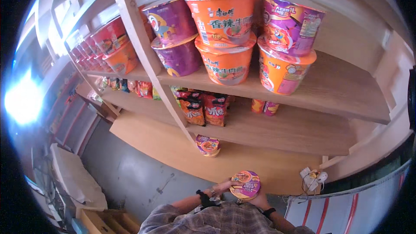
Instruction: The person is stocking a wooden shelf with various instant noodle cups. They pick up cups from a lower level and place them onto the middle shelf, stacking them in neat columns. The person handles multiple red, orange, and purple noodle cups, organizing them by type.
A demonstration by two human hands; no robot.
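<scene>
Close to my body I hold an instant noodle cup (246, 185) with a purple and yellow printed lid, between both hands. My left hand (223, 187) grips its left side, with fingers over the lid's edge. Around its lower right side curls my right hand (259, 199), its fingers partly hidden by the cup. Another noodle cup (208, 145) with a similar lid rests on the lowest wooden board (269, 165), near the shelf's upright post. Above, large noodle tubs stand stacked in pairs on the upper shelf, among them an orange tub (224, 19) and a purple-orange tub (291, 22).
Snack bags (203, 109) and two small cups (265, 107) stand on the middle shelf (276, 133). A power strip with plugs (311, 179) lies at the board's right end. A cardboard box (107, 221) sits at lower left, and a red-striped white panel (338, 211) at lower right.
</scene>
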